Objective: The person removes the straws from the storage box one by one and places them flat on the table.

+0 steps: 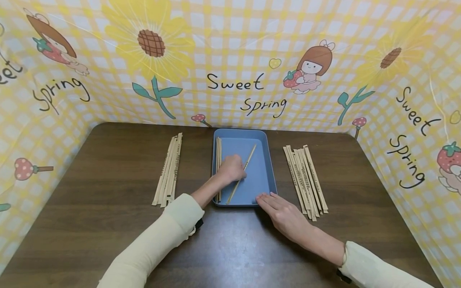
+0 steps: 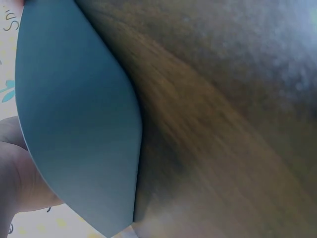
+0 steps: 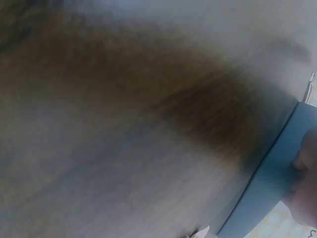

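A blue tray [image 1: 264, 160] stands at the back middle of the table. My left hand [image 1: 232, 168] is inside it with curled fingers, pinching a thin paper-wrapped stick [image 1: 251, 156] that lies at a slant. Several more wrapped sticks [image 1: 219, 150] lie along the tray's left wall, partly hidden by my left wrist. With fairly straight fingers, my right hand [image 1: 284, 214] rests on the tray's near right corner. The left wrist view shows the tray's outer wall [image 2: 84, 109] beside part of the left hand [image 2: 29, 178]; in the right wrist view, fingers [image 3: 304, 173] touch the tray wall [image 3: 267, 183].
Left of the tray lies a bundle of paper-wrapped sticks [image 1: 169, 170]. Another bundle [image 1: 306, 180] is spread to the right, near my right hand. Yellow checked cloth [image 1: 237, 48] with printed flowers and figures walls in the brown table [image 1: 237, 244] behind and at both sides.
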Motion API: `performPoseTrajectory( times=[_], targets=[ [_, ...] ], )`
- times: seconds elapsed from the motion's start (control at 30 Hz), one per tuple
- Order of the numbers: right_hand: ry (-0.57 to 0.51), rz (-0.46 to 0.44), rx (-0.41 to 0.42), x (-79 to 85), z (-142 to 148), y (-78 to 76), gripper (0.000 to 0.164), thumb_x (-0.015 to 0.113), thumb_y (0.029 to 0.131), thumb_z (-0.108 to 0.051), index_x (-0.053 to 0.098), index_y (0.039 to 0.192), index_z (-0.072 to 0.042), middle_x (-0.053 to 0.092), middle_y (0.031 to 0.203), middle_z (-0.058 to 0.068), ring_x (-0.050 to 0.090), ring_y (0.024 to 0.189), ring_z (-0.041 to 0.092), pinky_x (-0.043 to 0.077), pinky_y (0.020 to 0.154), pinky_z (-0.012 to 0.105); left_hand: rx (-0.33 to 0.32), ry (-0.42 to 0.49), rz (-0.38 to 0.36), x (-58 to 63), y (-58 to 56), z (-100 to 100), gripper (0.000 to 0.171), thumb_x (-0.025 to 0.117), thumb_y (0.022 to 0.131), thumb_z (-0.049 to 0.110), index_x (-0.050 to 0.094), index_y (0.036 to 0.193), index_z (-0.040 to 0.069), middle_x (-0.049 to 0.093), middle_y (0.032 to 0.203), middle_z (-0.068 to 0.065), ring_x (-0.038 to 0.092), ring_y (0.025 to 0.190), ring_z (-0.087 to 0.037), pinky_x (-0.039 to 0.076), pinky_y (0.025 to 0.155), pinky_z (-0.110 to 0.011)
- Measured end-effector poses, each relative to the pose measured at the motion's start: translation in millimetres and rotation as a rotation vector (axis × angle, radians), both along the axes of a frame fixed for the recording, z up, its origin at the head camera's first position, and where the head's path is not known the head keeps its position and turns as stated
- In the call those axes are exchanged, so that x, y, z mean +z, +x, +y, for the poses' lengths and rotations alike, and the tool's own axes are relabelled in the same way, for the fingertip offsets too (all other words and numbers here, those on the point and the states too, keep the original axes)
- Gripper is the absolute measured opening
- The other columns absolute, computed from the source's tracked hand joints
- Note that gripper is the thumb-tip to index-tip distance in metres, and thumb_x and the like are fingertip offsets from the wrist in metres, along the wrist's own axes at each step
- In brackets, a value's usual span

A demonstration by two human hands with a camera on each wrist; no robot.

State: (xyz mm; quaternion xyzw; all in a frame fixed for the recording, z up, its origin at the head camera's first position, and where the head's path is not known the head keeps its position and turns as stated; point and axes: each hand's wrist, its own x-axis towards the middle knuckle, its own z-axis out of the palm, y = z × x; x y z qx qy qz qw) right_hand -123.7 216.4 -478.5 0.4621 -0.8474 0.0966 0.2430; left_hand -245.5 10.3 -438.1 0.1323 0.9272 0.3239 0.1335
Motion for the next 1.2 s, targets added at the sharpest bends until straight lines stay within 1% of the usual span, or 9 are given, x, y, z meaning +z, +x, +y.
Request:
performPoseTrajectory(
  times=[0.1, 0.2, 0.3, 0.5, 0.67, 0.83, 0.93, 1.03, 1.2],
  targets=[
    [0.0, 0.004, -0.001, 0.4, 0, 0.2, 0.047, 0.023, 0.107, -0.007, 0.065, 0.123, 0.008, 0.068, 0.118, 0.02, 0.066, 0.11, 0.03, 0.053, 0.096, 0.046, -0.004, 0.023, -0.024, -0.2, -1.3, -2, 0.046, 0.07, 0.082, -0.001, 0.044, 0.047, 0.014, 0.037, 0.042, 0.004, 0.039, 0.039, -0.011, 0.031, 0.038, -0.021],
    [0.0, 0.005, -0.003, 0.7, -1, 0.2, 0.048, 0.022, 0.107, -0.008, 0.065, 0.123, 0.008, 0.068, 0.118, 0.02, 0.066, 0.11, 0.03, 0.053, 0.096, 0.046, -0.008, 0.051, -0.041, 0.6, -3.5, -5, 0.047, 0.071, 0.082, 0.001, 0.043, 0.046, 0.015, 0.035, 0.042, 0.005, 0.033, 0.038, -0.009, 0.027, 0.037, -0.021],
    [0.0, 0.006, -0.001, 0.9, -1, 0.1, 0.047, 0.023, 0.106, -0.006, 0.064, 0.123, 0.008, 0.068, 0.118, 0.02, 0.066, 0.11, 0.03, 0.053, 0.096, 0.046, 0.01, 0.072, -0.054, 4.2, -5.6, -10, 0.044, 0.071, 0.081, 0.003, 0.045, 0.048, 0.016, 0.036, 0.044, 0.006, 0.031, 0.041, -0.009, 0.024, 0.039, -0.021],
    [-0.003, 0.01, 0.002, 0.5, -2, 0.0, 0.047, 0.023, 0.106, -0.005, 0.065, 0.122, 0.009, 0.069, 0.116, 0.021, 0.067, 0.108, 0.031, 0.053, 0.095, 0.045, 0.122, 0.169, -0.12, 13.8, -8.1, -21, 0.015, 0.07, 0.081, 0.005, 0.066, 0.067, 0.008, 0.063, 0.058, -0.002, 0.052, 0.051, -0.013, 0.038, 0.045, -0.023],
    [-0.007, 0.008, 0.002, 0.4, -1, -0.2, 0.047, 0.023, 0.105, -0.005, 0.065, 0.121, 0.009, 0.069, 0.116, 0.021, 0.067, 0.108, 0.031, 0.053, 0.095, 0.046, 0.172, 0.262, -0.158, 19.9, -8.8, -32, 0.005, 0.067, 0.082, 0.003, 0.072, 0.079, 0.003, 0.068, 0.074, -0.006, 0.059, 0.061, -0.014, 0.052, 0.058, -0.029],
    [-0.01, 0.005, 0.004, 0.7, -1, -0.4, 0.047, 0.023, 0.105, -0.005, 0.065, 0.122, 0.009, 0.068, 0.117, 0.021, 0.067, 0.108, 0.032, 0.053, 0.095, 0.046, 0.193, 0.376, -0.206, 26.0, -11.0, -46, 0.008, 0.067, 0.083, 0.001, 0.071, 0.088, -0.002, 0.069, 0.093, -0.013, 0.067, 0.073, -0.018, 0.06, 0.077, -0.039],
    [-0.012, 0.006, 0.006, 0.6, -2, 0.1, 0.048, 0.022, 0.105, -0.005, 0.065, 0.122, 0.008, 0.068, 0.117, 0.021, 0.067, 0.108, 0.032, 0.053, 0.095, 0.046, 0.212, 0.422, -0.248, 29.2, -11.9, -55, 0.012, 0.066, 0.085, 0.0, 0.071, 0.095, -0.005, 0.067, 0.105, -0.017, 0.069, 0.081, -0.021, 0.06, 0.082, -0.039],
    [-0.013, 0.008, 0.009, 0.9, -2, 0.8, 0.048, 0.022, 0.105, -0.005, 0.064, 0.123, 0.009, 0.068, 0.117, 0.021, 0.067, 0.108, 0.032, 0.053, 0.096, 0.046, 0.241, 0.449, -0.275, 31.5, -13.4, -64, 0.017, 0.065, 0.087, -0.001, 0.07, 0.102, -0.007, 0.063, 0.114, -0.019, 0.07, 0.087, -0.023, 0.06, 0.081, -0.034],
    [-0.02, 0.015, 0.012, 1.5, -2, 0.7, 0.048, 0.022, 0.106, -0.005, 0.065, 0.123, 0.009, 0.068, 0.117, 0.021, 0.067, 0.108, 0.032, 0.053, 0.095, 0.046, 0.284, 0.46, -0.286, 35.0, -14.9, -82, 0.021, 0.065, 0.088, 0.0, 0.069, 0.108, -0.009, 0.061, 0.118, -0.02, 0.069, 0.094, -0.026, 0.059, 0.083, -0.033]
  ],
)
